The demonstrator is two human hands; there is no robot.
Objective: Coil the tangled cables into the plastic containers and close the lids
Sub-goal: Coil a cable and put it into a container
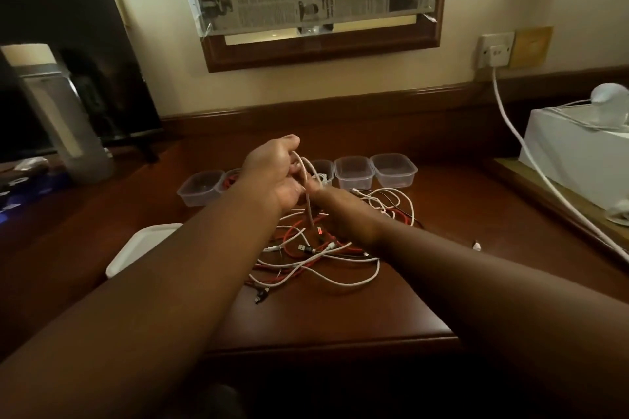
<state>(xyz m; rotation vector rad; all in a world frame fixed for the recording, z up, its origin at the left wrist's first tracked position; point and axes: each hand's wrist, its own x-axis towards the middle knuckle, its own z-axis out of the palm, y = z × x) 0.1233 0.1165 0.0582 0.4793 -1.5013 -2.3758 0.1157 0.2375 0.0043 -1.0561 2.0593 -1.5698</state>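
Head view: the only view we have; places are given relative to the cable pile.
Cable pile (316,255): red, white and dark leads lying tangled on the counter (459,214), between our two forearms.
Cable in hand (308,194): a pale lead rising from the pile into loops at our left hand; its lower end hangs down onto the pile.
Left hand (272,177): raised just above the far side of the pile, fingers curled round the pale loops, holding them.
Right hand (332,211): low, just beyond the pile's middle, at the hanging run of the same lead; its fingers are hidden from us, so we cannot tell whether it grips or only guides.
Containers (354,172): a row of clear plastic tubs behind the pile, all without lids; the two at the right of the row look empty, one nearer the left holds red cable, and one behind our hands seems to hold white cable.
Lids (136,248): a white flat shape left of the pile, partly under our left forearm; we judge it to be the lids, not certainly.
Step in hand: we judge it to be coiling one lead, with most of the pile untouched.
Next move calls for: freeing the hanging end from the tangle, finishing the loops, and setting the coil in an empty tub behind the pile.
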